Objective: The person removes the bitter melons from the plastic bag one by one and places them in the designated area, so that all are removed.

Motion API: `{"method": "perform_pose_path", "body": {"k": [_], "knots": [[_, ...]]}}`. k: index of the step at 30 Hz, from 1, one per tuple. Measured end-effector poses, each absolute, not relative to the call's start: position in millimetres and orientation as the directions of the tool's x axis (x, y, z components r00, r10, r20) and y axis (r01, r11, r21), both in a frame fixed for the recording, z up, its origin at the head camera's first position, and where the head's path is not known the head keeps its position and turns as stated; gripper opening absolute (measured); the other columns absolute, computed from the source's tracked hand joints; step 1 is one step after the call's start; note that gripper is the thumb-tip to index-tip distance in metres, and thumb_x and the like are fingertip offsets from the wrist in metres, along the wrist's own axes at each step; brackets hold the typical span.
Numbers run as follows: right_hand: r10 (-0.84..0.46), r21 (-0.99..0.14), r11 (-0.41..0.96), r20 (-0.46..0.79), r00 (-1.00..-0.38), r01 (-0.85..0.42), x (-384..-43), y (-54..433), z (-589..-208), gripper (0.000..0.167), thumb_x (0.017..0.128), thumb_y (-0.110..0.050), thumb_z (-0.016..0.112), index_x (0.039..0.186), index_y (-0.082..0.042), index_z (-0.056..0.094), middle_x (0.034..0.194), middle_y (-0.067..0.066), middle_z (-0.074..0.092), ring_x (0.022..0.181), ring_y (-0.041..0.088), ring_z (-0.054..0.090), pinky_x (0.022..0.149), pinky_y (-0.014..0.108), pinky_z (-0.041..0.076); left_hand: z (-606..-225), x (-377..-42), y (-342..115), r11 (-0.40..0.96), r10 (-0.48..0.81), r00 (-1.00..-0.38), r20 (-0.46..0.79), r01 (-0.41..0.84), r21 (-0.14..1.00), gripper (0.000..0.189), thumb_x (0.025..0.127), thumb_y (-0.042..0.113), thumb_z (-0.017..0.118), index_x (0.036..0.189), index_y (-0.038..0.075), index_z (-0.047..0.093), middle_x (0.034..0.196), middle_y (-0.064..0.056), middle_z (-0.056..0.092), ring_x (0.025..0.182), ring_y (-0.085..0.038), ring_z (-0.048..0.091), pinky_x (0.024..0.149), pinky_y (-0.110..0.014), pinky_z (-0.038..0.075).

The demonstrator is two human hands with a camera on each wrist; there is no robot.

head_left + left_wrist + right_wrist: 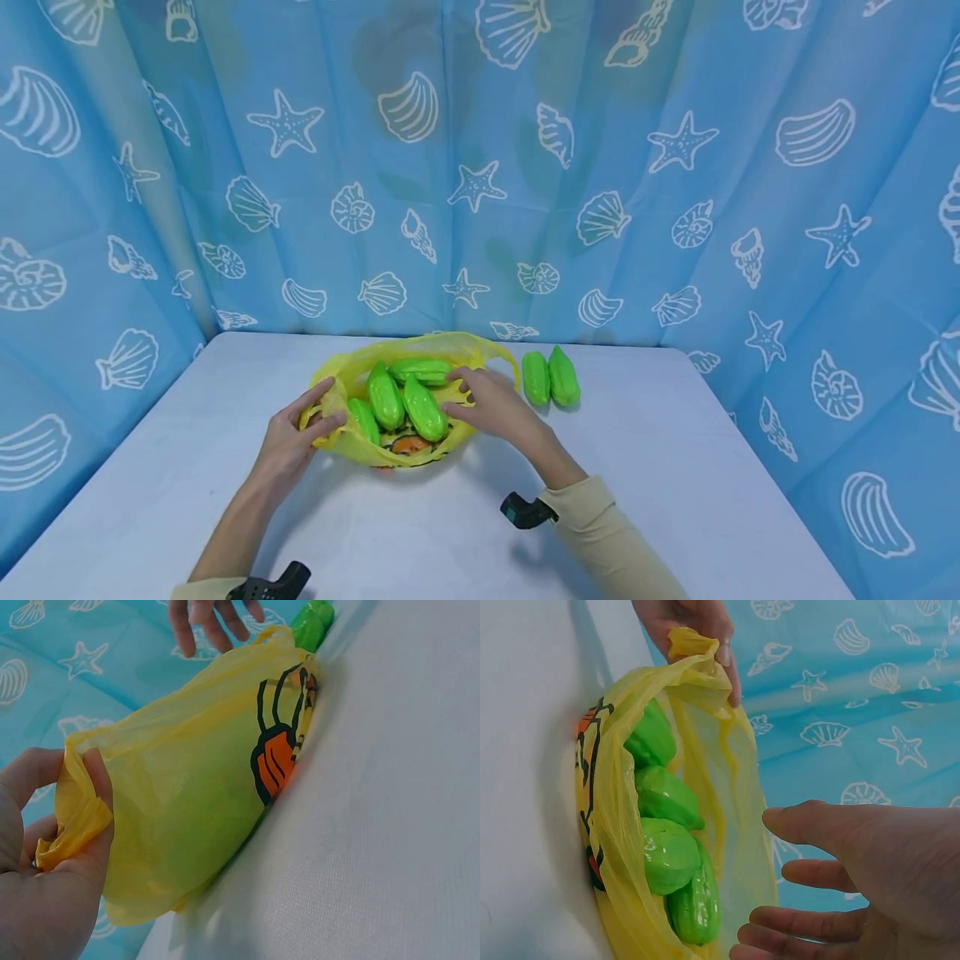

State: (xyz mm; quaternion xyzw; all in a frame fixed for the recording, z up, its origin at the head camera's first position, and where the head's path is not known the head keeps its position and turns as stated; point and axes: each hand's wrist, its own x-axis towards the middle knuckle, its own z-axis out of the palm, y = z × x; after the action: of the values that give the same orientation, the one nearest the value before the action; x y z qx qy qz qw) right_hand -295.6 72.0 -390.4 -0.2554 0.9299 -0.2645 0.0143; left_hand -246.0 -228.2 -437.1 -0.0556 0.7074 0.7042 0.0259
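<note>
A yellow plastic bag [352, 447] with black and orange print lies with its mouth spread wide. Several glossy green, cucumber-like vegetables [385, 397] sit inside it, and the right wrist view shows them stacked against the bag's wall [742, 795]. At the bag's left end, my left hand [288, 433] pinches a bunched handle between thumb and fingers. My right hand [495, 406] hovers at the right side of the mouth, beside a vegetable [425, 410]. Its fingers [810, 922] are spread and relaxed, with nothing between them.
Two more green vegetables [564, 379] lie side by side right of the bag, near the back of the white table [645, 500]. A blue curtain [480, 242] with white shells and starfish hangs behind and along both sides.
</note>
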Motion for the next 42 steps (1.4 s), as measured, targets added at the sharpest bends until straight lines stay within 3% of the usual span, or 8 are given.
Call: {"method": "perform_pose_path", "body": {"k": [10, 23, 42], "knots": [[-0.513, -0.541, 0.699, 0.075, -0.855, -0.467, -302.7, 60.6, -398.0, 0.053, 0.095, -0.035, 0.064, 0.138, -0.008, 0.052, 0.122, 0.02, 0.064, 0.107, 0.033, 0.064, 0.082, 0.042, 0.054, -439.8, -244.9, -228.1, -0.015, -0.042, -0.993, -0.108, -0.107, 0.994, 0.082, 0.085, 0.032, 0.076, 0.154, 0.028, 0.032, 0.165, 0.0, 0.014, 0.137, -0.016, 0.031, 0.091, -0.005, 0.047], [-0.509, -0.549, 0.705, 0.048, -0.859, -0.449, -312.4, 50.7, -406.9, 0.053, 0.094, -0.036, 0.065, 0.138, -0.008, 0.052, 0.125, 0.017, 0.063, 0.111, 0.031, 0.062, 0.082, 0.041, 0.056, -438.7, -246.7, -227.4, -0.01, -0.025, -0.995, -0.093, -0.093, 0.996, 0.08, 0.086, 0.032, 0.075, 0.154, 0.027, 0.033, 0.161, -0.002, 0.018, 0.124, -0.013, 0.037, 0.087, -0.009, 0.05], [-0.487, -0.469, 0.775, -0.017, -0.873, -0.423, -320.6, 28.1, -405.9, 0.059, 0.092, -0.039, 0.067, 0.142, -0.013, 0.05, 0.14, 0.007, 0.057, 0.128, 0.028, 0.053, 0.103, 0.045, 0.048, -440.3, -247.4, -228.8, -0.014, -0.045, -0.994, -0.102, -0.102, 0.995, 0.08, 0.086, 0.03, 0.076, 0.154, 0.027, 0.033, 0.162, -0.001, 0.018, 0.127, -0.014, 0.035, 0.09, -0.007, 0.049]]}}
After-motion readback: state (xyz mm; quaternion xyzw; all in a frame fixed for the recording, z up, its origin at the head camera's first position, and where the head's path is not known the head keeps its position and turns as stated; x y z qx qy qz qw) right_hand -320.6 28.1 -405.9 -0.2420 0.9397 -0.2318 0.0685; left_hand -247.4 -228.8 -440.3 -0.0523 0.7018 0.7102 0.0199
